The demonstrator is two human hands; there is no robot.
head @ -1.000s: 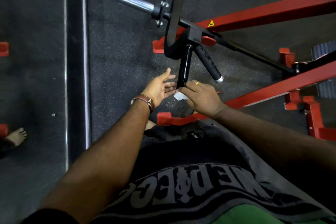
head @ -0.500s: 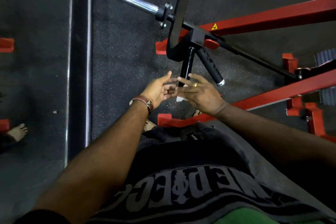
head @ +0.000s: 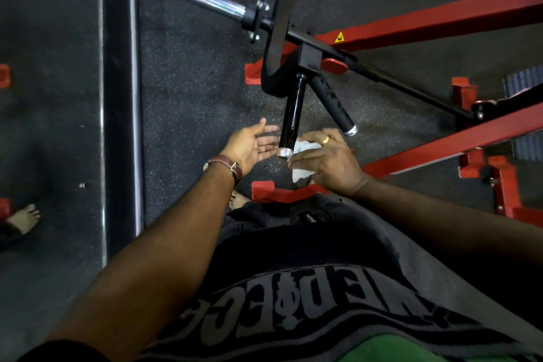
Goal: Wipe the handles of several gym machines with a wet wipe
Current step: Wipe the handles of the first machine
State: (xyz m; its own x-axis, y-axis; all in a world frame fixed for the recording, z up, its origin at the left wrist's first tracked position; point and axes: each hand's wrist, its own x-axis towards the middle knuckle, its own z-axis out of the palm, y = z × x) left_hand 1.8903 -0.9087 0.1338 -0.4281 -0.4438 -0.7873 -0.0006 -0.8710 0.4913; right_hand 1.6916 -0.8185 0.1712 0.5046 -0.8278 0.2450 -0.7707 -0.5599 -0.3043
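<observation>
our right hand [head: 329, 161] now slides off the tip of the glossy black handle [head: 292, 116], baring its silver end cap and more of the white wipe [head: 302, 160] it grips, while our left hand [head: 252, 144] parts from it, palm open.

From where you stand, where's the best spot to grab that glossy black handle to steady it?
Probably the bare middle of the glossy handle, coming from its left, where the open left hand waits. The right hand and wipe crowd the capped end, and the second handle crowds the right.
</observation>
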